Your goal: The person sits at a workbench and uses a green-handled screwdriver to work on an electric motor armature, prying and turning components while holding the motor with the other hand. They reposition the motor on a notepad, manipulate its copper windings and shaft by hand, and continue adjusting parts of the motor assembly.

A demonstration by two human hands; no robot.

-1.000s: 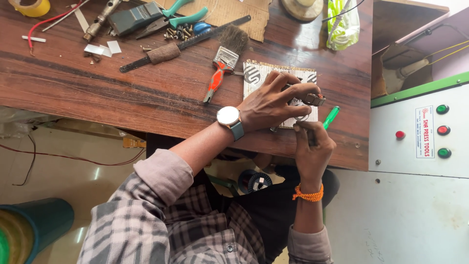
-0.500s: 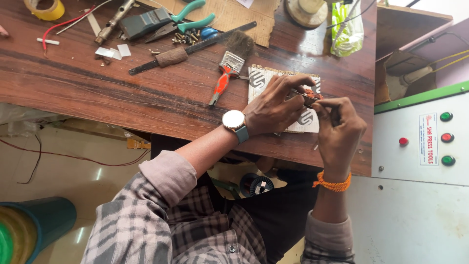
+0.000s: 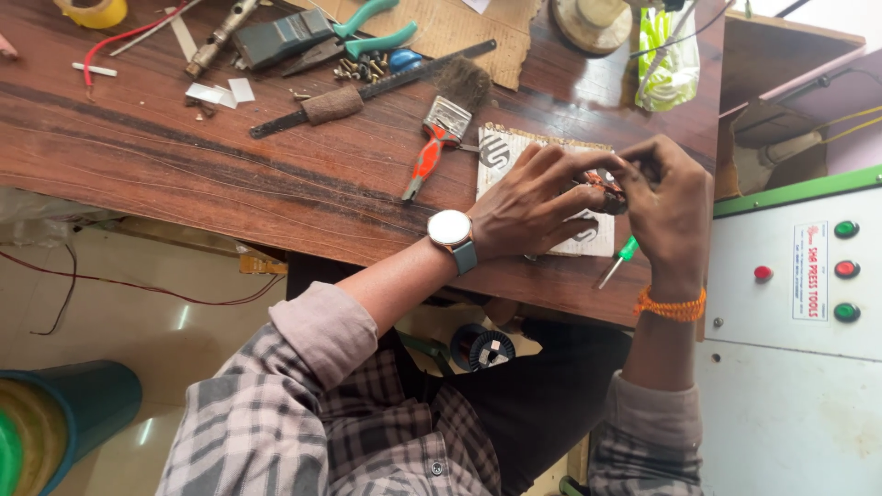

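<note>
My left hand [image 3: 528, 202], with a white-faced watch on the wrist, and my right hand [image 3: 669, 209], with an orange thread band, meet above a white printed card [image 3: 503, 152] on the wooden bench. Between their fingertips they pinch a small dark part with copper-coloured winding [image 3: 606, 188]; most of it is hidden by the fingers. A green-handled screwdriver [image 3: 617, 260] lies on the bench just below my right hand, touching neither hand.
A paintbrush with a red handle [image 3: 432, 147] lies left of the card. Farther back are a hacksaw blade [image 3: 367, 87], teal-handled pliers [image 3: 367, 28], loose screws, a tape roll [image 3: 92, 11] and a green bag [image 3: 669, 64]. A white control cabinet with red and green buttons [image 3: 845, 271] stands to the right.
My right hand has risen from the bench's near edge to meet the left over the card. Both hands now close on the small wound part, farther onto the bench.
</note>
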